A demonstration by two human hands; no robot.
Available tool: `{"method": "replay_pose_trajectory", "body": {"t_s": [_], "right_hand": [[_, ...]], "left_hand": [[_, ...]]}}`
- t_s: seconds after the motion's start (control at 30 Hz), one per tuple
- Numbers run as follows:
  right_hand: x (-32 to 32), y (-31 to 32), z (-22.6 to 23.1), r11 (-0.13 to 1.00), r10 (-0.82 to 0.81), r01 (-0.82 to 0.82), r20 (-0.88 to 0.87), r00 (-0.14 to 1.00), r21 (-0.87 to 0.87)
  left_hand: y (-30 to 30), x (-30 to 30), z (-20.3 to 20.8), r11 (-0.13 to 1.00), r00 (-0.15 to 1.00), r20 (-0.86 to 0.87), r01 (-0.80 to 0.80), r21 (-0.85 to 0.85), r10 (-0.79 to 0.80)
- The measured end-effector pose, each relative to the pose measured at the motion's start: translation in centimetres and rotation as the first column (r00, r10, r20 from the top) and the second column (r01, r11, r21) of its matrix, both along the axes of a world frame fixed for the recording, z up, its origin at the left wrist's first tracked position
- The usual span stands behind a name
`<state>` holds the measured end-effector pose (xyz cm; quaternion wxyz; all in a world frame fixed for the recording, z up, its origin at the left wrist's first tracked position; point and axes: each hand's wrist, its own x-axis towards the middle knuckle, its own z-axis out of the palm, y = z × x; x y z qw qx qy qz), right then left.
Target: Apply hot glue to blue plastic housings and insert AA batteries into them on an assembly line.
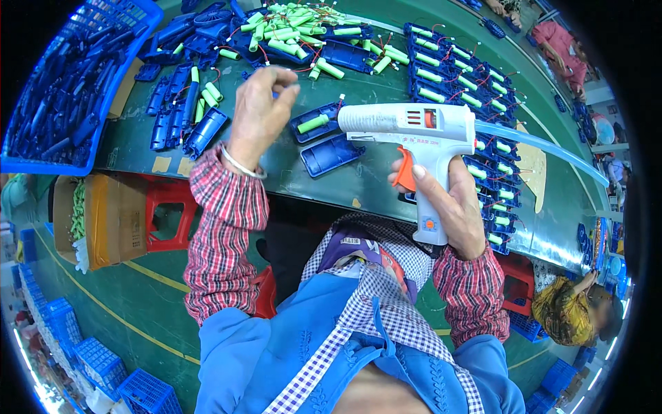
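Note:
In my right hand is a white hot glue gun with an orange trigger; my fingers wrap its handle near the trigger. Its nozzle points left, over the end of a blue plastic shell. Inside that shell lies a green cylindrical battery cell with a thin wire and white connector. Just below sits a second blue shell, no cell visible in it. My left hand hovers left of the shells, fingers loosely curled, thumb apart from them, nothing visible between.
Loose green cells are piled at the far side. Rows of blue shells with cells stand to the right. A blue basket of dark blue parts is at the left. A clear bluish hose-like stick trails from the gun's back. Co-workers sit at right.

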<state>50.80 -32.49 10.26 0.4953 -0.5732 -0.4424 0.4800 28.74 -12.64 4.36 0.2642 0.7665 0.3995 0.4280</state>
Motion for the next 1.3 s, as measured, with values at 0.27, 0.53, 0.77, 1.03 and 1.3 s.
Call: {"method": "replay_pose_trajectory", "body": {"t_s": [0.27, 0.53, 0.77, 1.03, 1.3], "right_hand": [[-0.5, -0.3, 0.1, 1.0, -0.018, 0.02, -0.109, 0.994, 0.015], [-0.1, -1.1, 0.1, 1.0, 0.0, 0.0, -0.129, 0.992, -0.002], [0.0, -2.5, -0.1, 0.995, 0.097, -0.099, -0.049, 0.994, -0.032], [-0.4, -2.4, -0.7, 0.985, 0.149, -0.145, 0.032, 0.988, -0.095], [-0.4, -3.0, -0.2, 0.994, 0.098, -0.093, 0.096, 0.99, -0.059]], "left_hand": [[6.1, 7.0, -0.5, 0.735, 0.638, -0.759, 0.451, 0.507, 0.131], [7.7, 6.7, 2.5, 0.834, 0.999, -0.001, -0.043, 0.55, 0.052], [2.5, -2.1, 2.5, 0.995, 0.856, 0.516, -0.078, 0.067, 0.032], [-4.9, -6.3, -4.8, 0.943, 0.938, 0.105, -0.332, -0.016, 0.331], [-6.2, -6.7, -4.1, 0.899, 0.891, -0.21, -0.34, 0.276, 0.402]]}}
